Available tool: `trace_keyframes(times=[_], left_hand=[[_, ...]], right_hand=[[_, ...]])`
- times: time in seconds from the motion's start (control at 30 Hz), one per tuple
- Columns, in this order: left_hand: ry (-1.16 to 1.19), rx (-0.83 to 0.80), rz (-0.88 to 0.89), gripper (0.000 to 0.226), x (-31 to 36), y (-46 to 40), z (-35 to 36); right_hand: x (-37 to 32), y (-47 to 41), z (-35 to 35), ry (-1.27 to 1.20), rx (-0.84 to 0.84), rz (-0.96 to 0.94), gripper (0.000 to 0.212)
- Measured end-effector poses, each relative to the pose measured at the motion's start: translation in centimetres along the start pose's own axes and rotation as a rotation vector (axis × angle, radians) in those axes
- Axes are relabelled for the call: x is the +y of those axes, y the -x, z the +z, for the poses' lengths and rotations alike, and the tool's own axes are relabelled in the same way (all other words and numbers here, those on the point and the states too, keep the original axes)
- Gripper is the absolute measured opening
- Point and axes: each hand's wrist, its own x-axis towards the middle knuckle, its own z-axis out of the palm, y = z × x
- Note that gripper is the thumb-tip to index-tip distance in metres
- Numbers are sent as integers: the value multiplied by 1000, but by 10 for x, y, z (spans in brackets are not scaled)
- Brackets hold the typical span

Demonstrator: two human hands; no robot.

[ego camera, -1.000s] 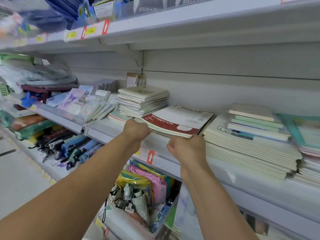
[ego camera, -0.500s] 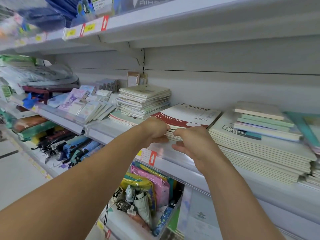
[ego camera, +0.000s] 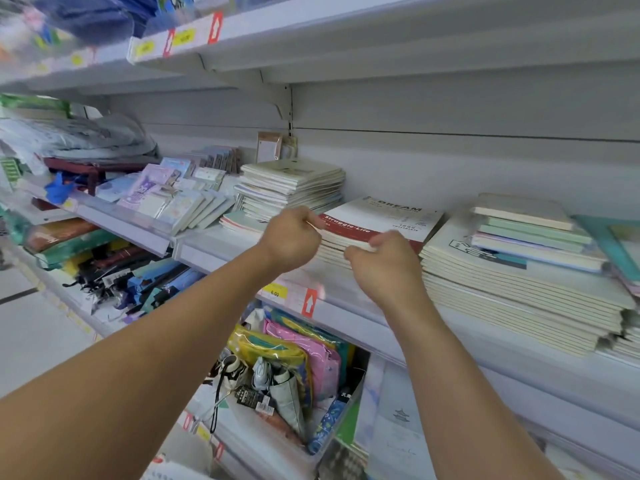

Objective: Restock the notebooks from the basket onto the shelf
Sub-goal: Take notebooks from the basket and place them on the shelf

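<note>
A stack of white notebooks with a red band [ego camera: 384,216], printed "DREAM" and "Struggle Life", lies on the middle shelf [ego camera: 349,315] between two other piles. My left hand [ego camera: 290,239] pinches the stack's front left corner with curled fingers. At the front edge my right hand [ego camera: 382,263] holds the stack, its curled fingertips resting on the top cover. The stack sits slightly askew, its right side close against the tall cream pile. No basket is in view.
A cream notebook pile [ego camera: 292,183] stands to the left, and a tall cream stack [ego camera: 519,289] topped with pastel books to the right. An upper shelf [ego camera: 311,32] overhangs. Below hang pouches and umbrellas [ego camera: 277,372]. A price tag [ego camera: 275,292] sits on the rail.
The red-banded stack has slid back onto the shelf and closer to the right pile. Both hands moved up and inward along its front edge.
</note>
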Motion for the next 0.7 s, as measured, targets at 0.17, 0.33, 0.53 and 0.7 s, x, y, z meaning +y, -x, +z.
trace_keyframes(times=[0.17, 0.33, 0.53, 0.7], left_hand=[[277, 241, 9, 8, -85, 82, -36], [103, 230, -750, 1, -268, 251, -30], [7, 174, -1378, 55, -367, 381, 6], [18, 157, -1581, 46, -389, 404, 20]], right_hand=[[-4, 72, 50, -148, 52, -621, 5], [87, 182, 159, -121, -967, 107, 14], [231, 301, 222, 526, -1263, 298, 68], [280, 315, 224, 877, -1227, 196, 134]])
